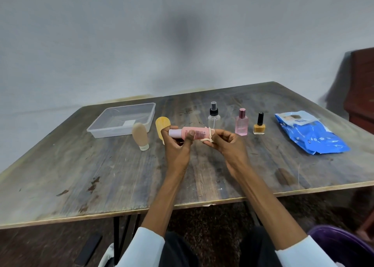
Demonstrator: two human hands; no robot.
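Observation:
My left hand (178,147) grips a pink bottle (199,132) held sideways above the table, its pale cap (174,133) pointing left and my thumb across the label. A cream string (209,137) is wrapped around the bottle's right end. My right hand (226,143) pinches that string at the bottle's end with curled fingers. Both hands are above the middle of the wooden table (121,175).
A clear plastic tray (113,132) sits at the back left. A tan squeeze bottle (140,136) and a yellow one (162,125) stand near it. A clear spray bottle (214,116), pink perfume bottle (241,124), nail polish (259,125) and a blue packet (311,137) line the right.

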